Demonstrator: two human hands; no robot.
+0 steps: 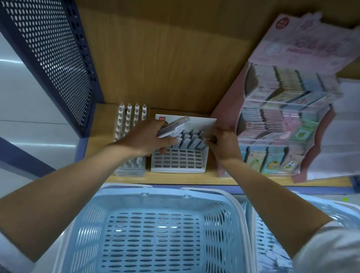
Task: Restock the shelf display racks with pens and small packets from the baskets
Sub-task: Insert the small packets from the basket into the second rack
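A white slotted display rack (179, 161) stands on the wooden shelf (191, 179). Its back rows hold several grey-blue pens (191, 139); its front slots are bare. My left hand (149, 139) grips a bundle of pens (174, 126) above the rack's left side. My right hand (224, 143) pinches a pen at the rack's right back corner. A second rack (131, 118) of white pens stands to the left. Below, a blue basket (156, 236) shows only its bare bottom. Another blue basket (272, 263) at the right holds small packets.
A pink cardboard display (281, 108) full of small pastel packets stands to the right of the racks. A dark perforated metal side panel (50, 39) closes the shelf on the left. White packaging (358, 127) sits at the far right.
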